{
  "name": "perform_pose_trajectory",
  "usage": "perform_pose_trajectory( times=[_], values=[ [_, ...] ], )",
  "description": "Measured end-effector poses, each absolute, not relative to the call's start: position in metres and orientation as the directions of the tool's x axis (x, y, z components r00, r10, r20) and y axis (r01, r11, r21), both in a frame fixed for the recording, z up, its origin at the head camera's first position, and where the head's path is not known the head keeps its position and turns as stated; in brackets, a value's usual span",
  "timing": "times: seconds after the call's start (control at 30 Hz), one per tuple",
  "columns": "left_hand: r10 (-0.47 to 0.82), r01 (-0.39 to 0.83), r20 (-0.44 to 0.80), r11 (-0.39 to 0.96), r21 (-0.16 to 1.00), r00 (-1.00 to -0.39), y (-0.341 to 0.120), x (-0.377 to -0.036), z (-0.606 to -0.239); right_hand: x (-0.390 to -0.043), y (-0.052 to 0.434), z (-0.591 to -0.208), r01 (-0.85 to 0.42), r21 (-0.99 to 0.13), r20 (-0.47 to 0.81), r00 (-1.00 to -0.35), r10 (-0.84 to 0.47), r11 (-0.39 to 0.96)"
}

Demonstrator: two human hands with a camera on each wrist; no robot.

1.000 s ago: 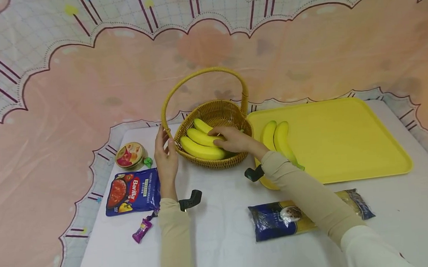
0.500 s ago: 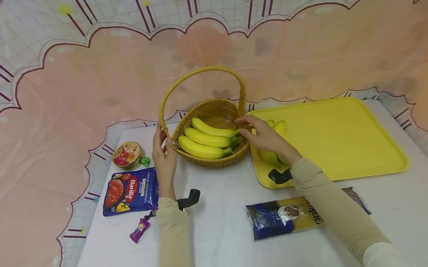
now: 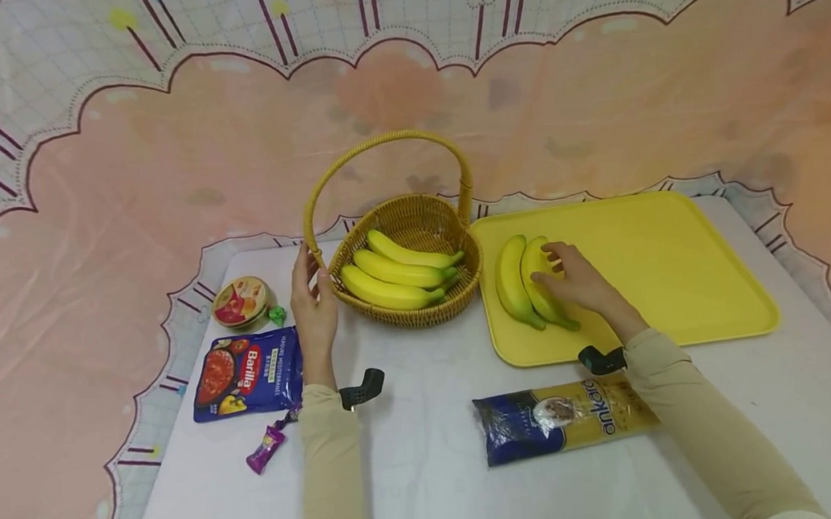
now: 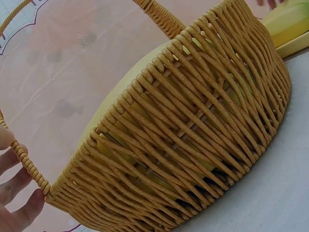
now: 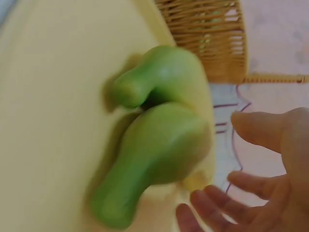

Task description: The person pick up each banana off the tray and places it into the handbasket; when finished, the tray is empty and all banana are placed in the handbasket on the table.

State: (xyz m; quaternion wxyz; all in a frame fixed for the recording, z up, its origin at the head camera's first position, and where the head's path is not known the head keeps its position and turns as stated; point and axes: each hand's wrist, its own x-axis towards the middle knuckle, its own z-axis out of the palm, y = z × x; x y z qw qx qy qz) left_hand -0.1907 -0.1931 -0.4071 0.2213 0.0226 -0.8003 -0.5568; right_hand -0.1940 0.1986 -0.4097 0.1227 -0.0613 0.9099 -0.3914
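Observation:
A woven basket [image 3: 419, 314] with a tall handle holds three yellow bananas [image 3: 388, 281]. My left hand [image 3: 315, 268] stands upright at the basket's left side, its fingers [image 4: 14, 188] lying straight against the foot of the handle; the left wrist view is filled by the basket's wall [image 4: 193, 125]. To the right, a yellow tray [image 3: 661, 258] carries a pair of bananas [image 3: 522, 284]. My right hand [image 3: 548, 268] rests on the right one with its fingers spread. In the right wrist view the pair's green stem ends [image 5: 159, 140] lie on the tray [image 5: 48, 96], beside my spread right hand [image 5: 260, 193].
On the white table, left of the basket, lie a round tin [image 3: 240, 301], a green sweet [image 3: 277, 314], a blue Barilla pouch [image 3: 248, 373] and a purple sweet [image 3: 265, 448]. A blue and yellow pasta pack [image 3: 560, 418] lies in front of the tray.
My right hand has left the bananas in the basket and moved right, onto the pair on the tray. The left hand has stayed at the basket's handle.

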Motion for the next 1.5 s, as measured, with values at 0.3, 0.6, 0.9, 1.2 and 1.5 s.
perform_pose_trajectory(
  times=[0.3,0.6,0.9,1.2,1.5],
  values=[
    [-0.275,0.23,0.342,0.368,0.901,-0.899,-0.193,-0.192,-0.409,-0.189,0.207,-0.424,0.063,-0.68,-0.315,-0.925,-0.213,0.731],
    [-0.266,0.23,0.334,0.357,0.906,-0.904,-0.183,-0.177,-0.386,-0.182,0.206,-0.417,-0.016,-0.713,-0.207,-0.95,-0.233,0.701],
    [-0.269,0.239,0.34,0.346,0.907,-0.901,-0.194,-0.192,-0.409,-0.183,0.185,-0.407,-0.294,-0.793,0.088,-0.921,-0.379,0.533],
    [-0.273,0.237,0.35,0.373,0.897,-0.896,-0.194,-0.191,-0.412,-0.207,0.133,-0.388,-0.405,-0.758,0.177,-0.882,-0.437,0.511],
    [-0.271,0.236,0.345,0.364,0.901,-0.899,-0.196,-0.192,-0.412,-0.242,0.076,-0.378,-0.448,-0.704,0.142,-0.849,-0.509,0.551]
  ],
)
